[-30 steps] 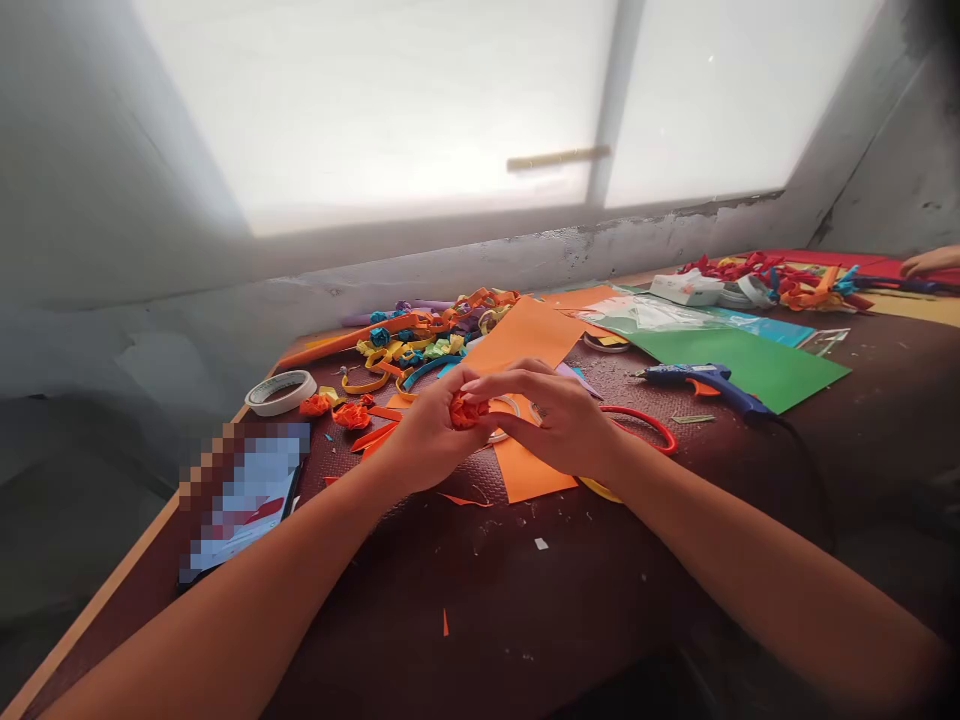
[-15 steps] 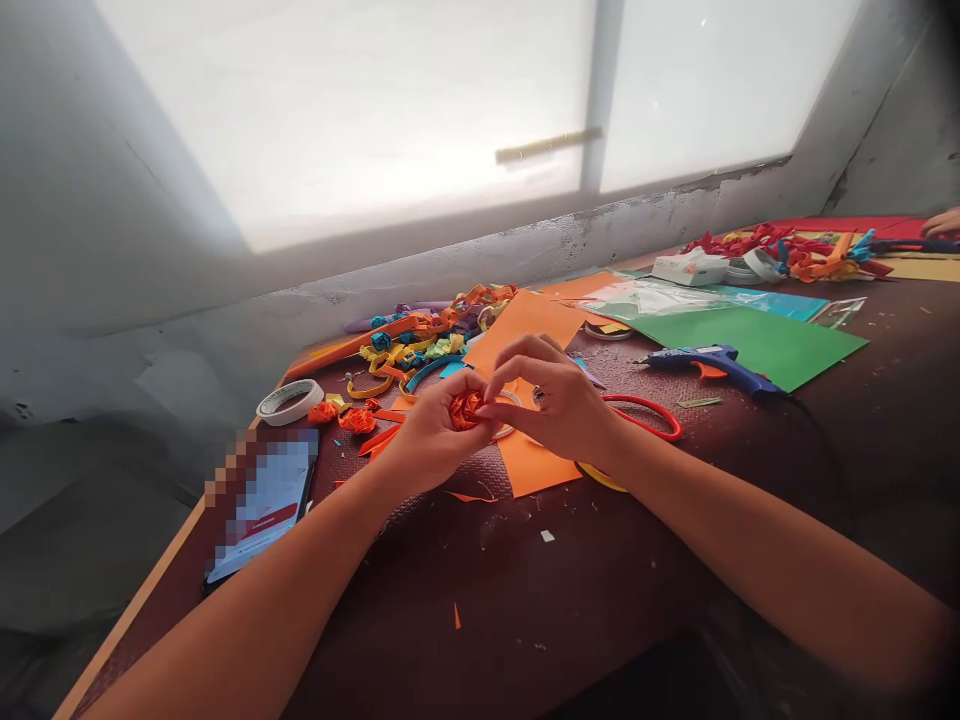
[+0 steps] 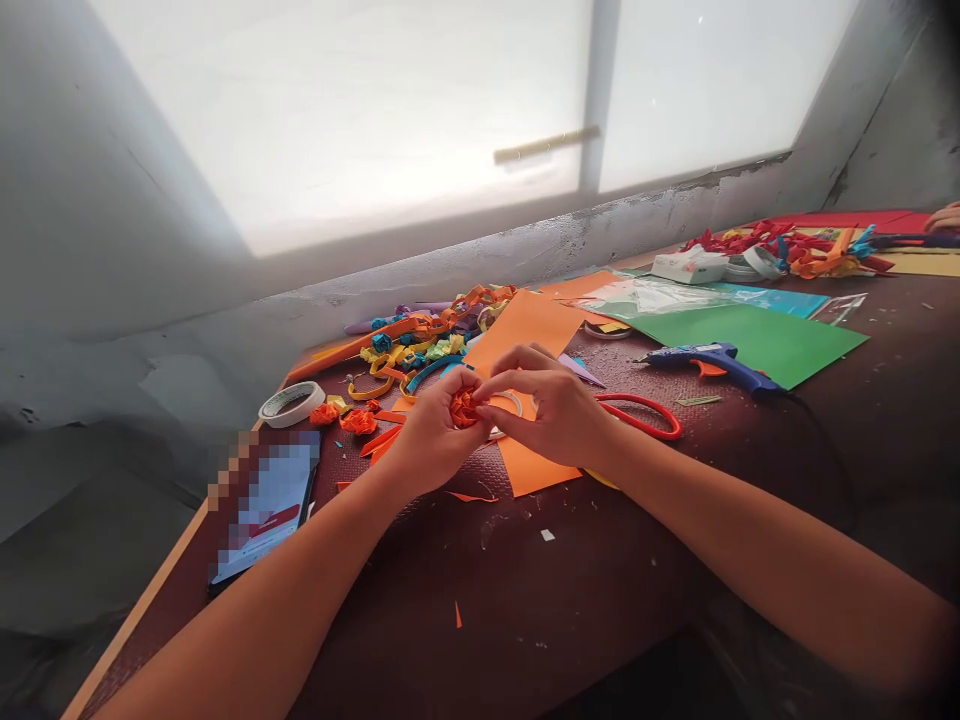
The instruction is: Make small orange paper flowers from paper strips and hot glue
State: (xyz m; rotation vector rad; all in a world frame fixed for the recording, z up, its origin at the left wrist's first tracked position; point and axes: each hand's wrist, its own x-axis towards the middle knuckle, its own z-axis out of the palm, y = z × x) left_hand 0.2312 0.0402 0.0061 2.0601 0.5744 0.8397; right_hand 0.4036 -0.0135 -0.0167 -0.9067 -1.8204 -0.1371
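Note:
An orange paper flower [image 3: 464,408] of folded, crumpled petals is held between both hands above the table. My left hand [image 3: 435,435] wraps its fingers and thumb around the flower from the left. My right hand [image 3: 547,400] pinches the flower's right edge with thumb and fingertips. Under the hands lies an orange paper sheet [image 3: 529,325], with a white ring, perhaps a tape roll, partly hidden behind my right hand. Two more orange paper flowers [image 3: 358,421] rest on the table to the left.
A blue glue gun [image 3: 712,362] lies right of my hands, on the edge of green paper [image 3: 772,340]. A red hoop [image 3: 652,415] is nearer. A tape roll [image 3: 291,404] and a phone [image 3: 266,510] sit at left. Paper bands and flowers [image 3: 427,340] pile behind. Another person's hand [image 3: 946,218] shows far right.
My right hand has shifted slightly left and its fingers have flattened over the flower. My left hand keeps its hold. The other person's hand at far right has moved slightly.

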